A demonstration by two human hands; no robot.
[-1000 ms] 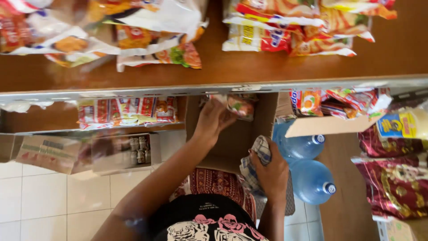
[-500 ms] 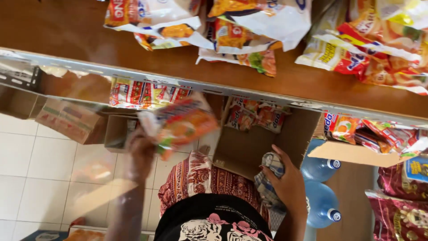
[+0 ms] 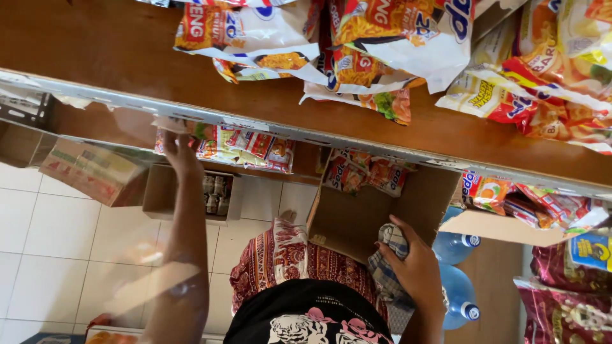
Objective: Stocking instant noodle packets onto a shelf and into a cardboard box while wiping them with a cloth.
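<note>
Our left hand (image 3: 178,153) reaches up to the lower shelf (image 3: 115,130), its fingers at the left end of a row of noodle packs (image 3: 245,148) lying there; the shelf edge hides the fingertips, so we cannot tell whether they grip a pack or only touch it. Our right hand (image 3: 417,271) is lower, fingers curled tight around a checked cloth (image 3: 386,261) held against the near wall of an open carton (image 3: 360,213).

Judging by how things lie, the stocking is well along: packs (image 3: 370,175) remain only at the far end of the carton, away from the cloth, and most of its floor shows bare cardboard. The row by our left fingers is already lined up, and the top shelf (image 3: 95,51) above it carries a loose heap of larger packs (image 3: 382,44).

Below our left hand a small open box (image 3: 191,194) holds a few dark cans. Left of it lies a closed flat box (image 3: 89,172). Just right of our right hand stand two blue water bottles (image 3: 456,274), with more snack bags (image 3: 554,204) beyond them.
</note>
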